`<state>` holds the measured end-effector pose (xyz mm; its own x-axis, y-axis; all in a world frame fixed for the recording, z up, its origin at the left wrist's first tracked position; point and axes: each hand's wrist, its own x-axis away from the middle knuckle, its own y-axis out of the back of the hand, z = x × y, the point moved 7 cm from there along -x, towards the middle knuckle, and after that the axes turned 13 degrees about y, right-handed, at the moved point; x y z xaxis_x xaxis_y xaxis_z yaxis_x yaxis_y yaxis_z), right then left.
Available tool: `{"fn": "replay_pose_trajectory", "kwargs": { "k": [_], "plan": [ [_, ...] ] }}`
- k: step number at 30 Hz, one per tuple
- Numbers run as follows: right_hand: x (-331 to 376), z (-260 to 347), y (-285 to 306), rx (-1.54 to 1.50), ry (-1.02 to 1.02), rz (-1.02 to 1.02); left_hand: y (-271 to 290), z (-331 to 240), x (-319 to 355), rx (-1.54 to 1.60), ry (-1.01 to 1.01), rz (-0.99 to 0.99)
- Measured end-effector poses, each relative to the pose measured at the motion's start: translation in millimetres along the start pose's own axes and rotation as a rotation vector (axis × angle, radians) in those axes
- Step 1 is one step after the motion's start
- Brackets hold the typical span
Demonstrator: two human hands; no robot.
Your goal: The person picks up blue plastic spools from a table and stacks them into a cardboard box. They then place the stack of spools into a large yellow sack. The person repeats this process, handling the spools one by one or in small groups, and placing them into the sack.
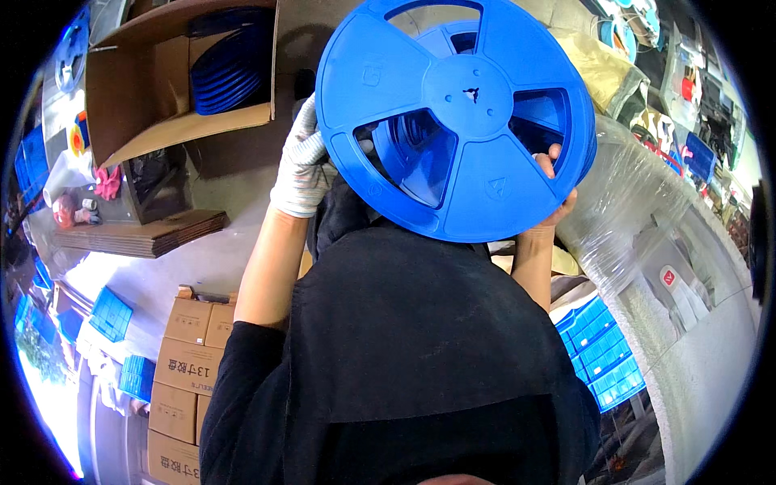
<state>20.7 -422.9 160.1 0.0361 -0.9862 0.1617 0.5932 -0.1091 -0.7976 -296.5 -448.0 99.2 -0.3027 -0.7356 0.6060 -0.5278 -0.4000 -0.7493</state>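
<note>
At about half past eight on the rim of the blue reels point(478, 89), the gloved left hand point(304, 162) is clamped on the edge. The right hand point(559, 208) sits at four o'clock with its fingers curled round the rim, the tips showing in a cut-out window; its palm side is hidden. Seen from the left hand, the hub lies toward half past two; from the right hand, toward ten o'clock. At least one more reel shows behind the front one (how many in all, I can't tell).

For a sound hold, I'd judge, the two grips should share the weight evenly and press inward, so the discs don't slide over one another. Fingers belong round the outer edges or well through a window, not where flanges could nip them, and the faces are best kept parallel.

Farther out, an open cardboard box point(186, 137) with darker blue discs point(226, 73) inside stands toward ten o'clock. Flattened cardboard point(137, 236) lies at eight, closed cartons point(182, 323) between seven and eight, blue crates point(602, 352) at five, and clear plastic wrap point(634, 202) at four.
</note>
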Motion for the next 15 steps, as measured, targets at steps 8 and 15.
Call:
{"fn": "replay_pose_trajectory", "kwargs": {
  "k": [8,15],
  "plan": [
    [-2,1,7,0.033,-0.023,0.028,-17,-4,2,0.013,-0.066,-0.012],
    [-13,-4,17,0.068,-0.029,-0.057,-12,20,1,0.204,0.273,0.171]
  ]
}}
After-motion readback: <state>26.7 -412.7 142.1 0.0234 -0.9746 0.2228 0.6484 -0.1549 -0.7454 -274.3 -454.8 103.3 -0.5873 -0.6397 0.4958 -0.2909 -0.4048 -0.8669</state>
